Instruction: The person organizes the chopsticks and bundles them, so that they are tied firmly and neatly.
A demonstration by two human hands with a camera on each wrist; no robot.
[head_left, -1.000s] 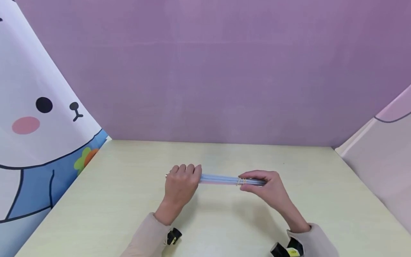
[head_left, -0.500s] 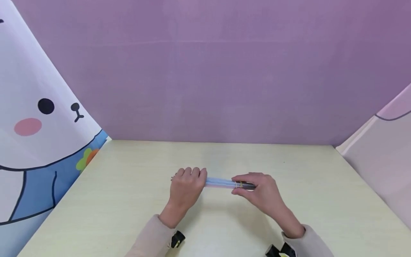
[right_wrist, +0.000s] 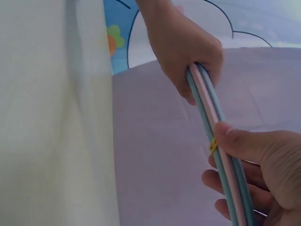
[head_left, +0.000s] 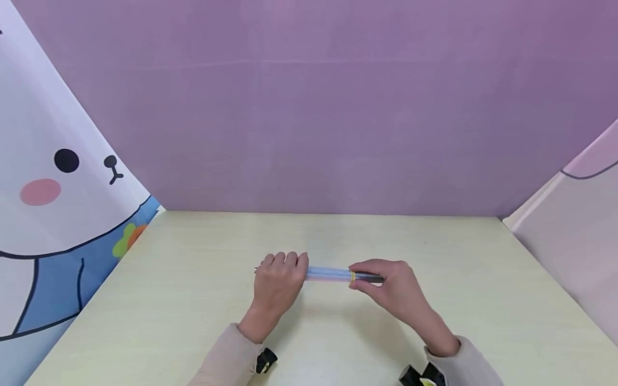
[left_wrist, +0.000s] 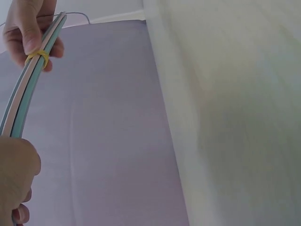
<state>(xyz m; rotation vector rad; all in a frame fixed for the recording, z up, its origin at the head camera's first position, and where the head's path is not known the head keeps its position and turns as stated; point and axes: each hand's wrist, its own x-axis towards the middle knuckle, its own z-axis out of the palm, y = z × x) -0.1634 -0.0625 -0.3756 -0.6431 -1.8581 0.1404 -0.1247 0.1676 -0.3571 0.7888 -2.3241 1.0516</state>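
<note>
Between my two hands lies a bundle of slim pastel blue and pink sticks (head_left: 328, 274), held level over the table. My left hand (head_left: 279, 281) is wrapped in a fist round one end, hiding most of it; a small shiny tip shows past its far side. With thumb and fingers, my right hand (head_left: 398, 287) pinches the bundle near its dark-looking other end. A yellow rubber band (left_wrist: 37, 57) circles the sticks there, right at the right thumb. In the right wrist view, the blue and pink sticks (right_wrist: 204, 92) lie side by side.
The pale wooden table (head_left: 217, 241) spreads below both hands. A purple backdrop (head_left: 333, 118) rises behind it, with a cartoon-printed panel (head_left: 87, 214) at the left and a pale panel (head_left: 574, 241) at the right. Black devices (head_left: 265, 360) sit at both wrists.
My right hand has moved left along with the band, nearer my left hand. The band's loops, spread apart earlier, now sit bunched together. My left hand has shifted slightly right.
</note>
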